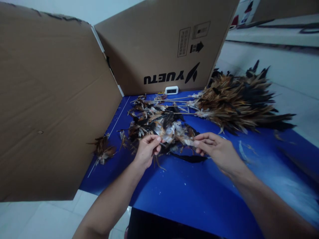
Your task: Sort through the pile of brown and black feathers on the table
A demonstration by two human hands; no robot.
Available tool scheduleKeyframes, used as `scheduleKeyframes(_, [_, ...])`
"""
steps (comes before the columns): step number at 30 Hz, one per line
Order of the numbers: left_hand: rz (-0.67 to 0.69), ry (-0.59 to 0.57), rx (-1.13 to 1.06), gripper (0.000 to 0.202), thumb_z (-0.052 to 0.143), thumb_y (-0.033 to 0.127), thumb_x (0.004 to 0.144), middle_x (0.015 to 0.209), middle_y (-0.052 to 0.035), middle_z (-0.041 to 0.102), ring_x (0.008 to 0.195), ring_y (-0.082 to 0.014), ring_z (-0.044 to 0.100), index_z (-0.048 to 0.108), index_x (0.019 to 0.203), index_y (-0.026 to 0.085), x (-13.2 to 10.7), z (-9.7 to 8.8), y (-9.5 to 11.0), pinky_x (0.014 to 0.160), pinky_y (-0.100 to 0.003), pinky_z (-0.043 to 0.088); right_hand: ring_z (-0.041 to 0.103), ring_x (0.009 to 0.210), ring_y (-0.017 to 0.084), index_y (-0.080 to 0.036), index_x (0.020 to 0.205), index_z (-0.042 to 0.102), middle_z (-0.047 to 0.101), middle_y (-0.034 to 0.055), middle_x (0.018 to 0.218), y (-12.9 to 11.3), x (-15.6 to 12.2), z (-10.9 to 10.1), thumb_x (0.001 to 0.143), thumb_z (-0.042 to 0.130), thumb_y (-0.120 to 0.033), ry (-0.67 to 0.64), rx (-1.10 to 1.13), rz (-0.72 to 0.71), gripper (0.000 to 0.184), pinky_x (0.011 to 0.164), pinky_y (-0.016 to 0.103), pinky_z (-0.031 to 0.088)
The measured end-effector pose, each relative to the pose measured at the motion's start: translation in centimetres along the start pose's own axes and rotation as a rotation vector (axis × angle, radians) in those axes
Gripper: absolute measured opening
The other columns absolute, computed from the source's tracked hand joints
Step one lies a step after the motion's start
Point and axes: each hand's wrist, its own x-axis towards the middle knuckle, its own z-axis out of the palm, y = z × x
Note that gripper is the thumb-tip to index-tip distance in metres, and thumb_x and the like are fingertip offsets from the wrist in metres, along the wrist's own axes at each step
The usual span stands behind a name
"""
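A heap of loose brown, black and white feathers (159, 121) lies in the middle of the blue table (189, 196). My left hand (147, 151) pinches the left end of a small row of feathers (174, 135) at the heap's near edge. My right hand (216, 151) pinches the right end of the same row with its fingertips. Both hands hover just above the tabletop. Beyond them, several finished feather dusters (239, 103) lie with thin sticks (171, 99) pointing left.
Tall cardboard sheets (50, 106) stand as a screen along the left and back (159, 43) of the table. A small white device (171, 90) sits at the back panel's foot. A small feather tuft (103, 151) lies near the left cardboard. White floor tiles show below left.
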Motion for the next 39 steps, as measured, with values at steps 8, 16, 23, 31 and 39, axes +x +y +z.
scheduleKeyframes(8, [-0.022,-0.31,0.146,0.024,0.072,0.033,0.067,0.126,-0.0157,0.052,0.057,-0.0097,0.063,0.065,0.072,0.01,-1.4,1.5,-1.1,0.043,-0.019,0.046,0.049,0.04,0.01,-0.019,0.071,0.053,0.054,-0.0037,0.046,0.1,-1.2,1.7,0.054,0.078,-0.039,-0.208,0.188,0.268,0.036,0.037,0.021,0.034])
scheduleKeyframes(16, [-0.105,-0.247,0.109,0.025,0.074,0.031,0.066,0.066,-0.0062,0.066,0.059,-0.0117,0.062,0.064,0.073,0.01,-1.0,1.5,-2.2,0.057,-0.022,0.05,0.049,0.043,0.009,-0.02,0.071,0.05,0.055,-0.0046,0.053,0.1,-1.5,2.3,0.055,0.078,-0.036,-0.278,0.193,0.322,0.036,0.037,0.02,0.033])
scheduleKeyframes(23, [-0.11,-0.077,-0.012,0.026,0.077,0.029,0.063,0.065,-0.004,0.066,0.061,-0.0101,0.063,0.061,0.072,0.01,-0.3,0.9,-1.8,0.064,-0.021,0.05,0.048,0.044,0.007,-0.02,0.071,0.047,0.054,-0.005,0.054,-1.0,-1.7,1.8,0.057,0.077,-0.044,-0.281,0.235,0.355,0.041,0.038,0.019,0.032])
scheduleKeyframes(31, [0.073,0.087,-0.008,0.025,0.075,0.03,0.064,0.072,-0.0003,0.063,0.052,-0.0071,0.058,0.06,0.073,0.012,-0.4,0.7,-0.6,0.051,-0.02,0.05,0.048,0.045,0.007,-0.019,0.074,0.049,0.055,-0.0047,0.058,-0.6,-1.3,1.8,0.056,0.079,-0.04,-0.142,0.332,0.325,0.04,0.039,0.019,0.033])
scheduleKeyframes(39, [-0.02,-0.182,0.08,0.025,0.072,0.032,0.067,0.086,-0.0075,0.066,0.042,-0.0084,0.057,0.061,0.074,0.011,-1.9,2.0,-1.6,0.039,-0.022,0.047,0.052,0.044,0.009,-0.02,0.074,0.048,0.057,-0.0038,0.058,0.8,-1.5,2.8,0.052,0.081,-0.042,-0.177,0.338,0.266,0.045,0.037,0.02,0.036])
